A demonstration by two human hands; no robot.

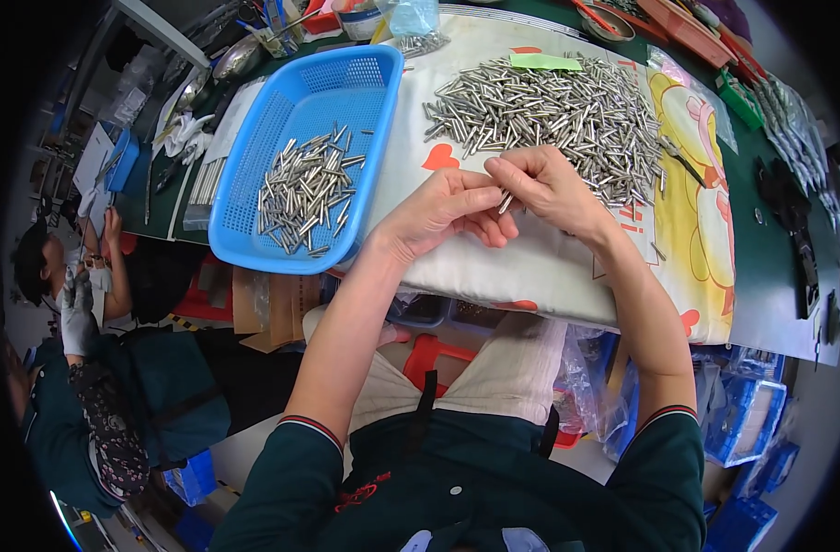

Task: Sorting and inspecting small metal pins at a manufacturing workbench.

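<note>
My two hands meet above the near edge of the cloth. Closed in a pinch, my right hand holds a short, silvery metal pin that points down between the hands. My left hand is turned partly palm up, its fingers curled and its thumb pressed to them; whatever it holds is hidden. Just beyond lies a wide heap of similar metal pins. To the left, a blue plastic basket with perforated walls contains a smaller pile of pins.
A green paper slip rests on the heap. The patterned cloth covers the green table. A dark-handled tool lies right of the heap. A clear bag of pins stands behind. Another person sits at left, wearing a glove.
</note>
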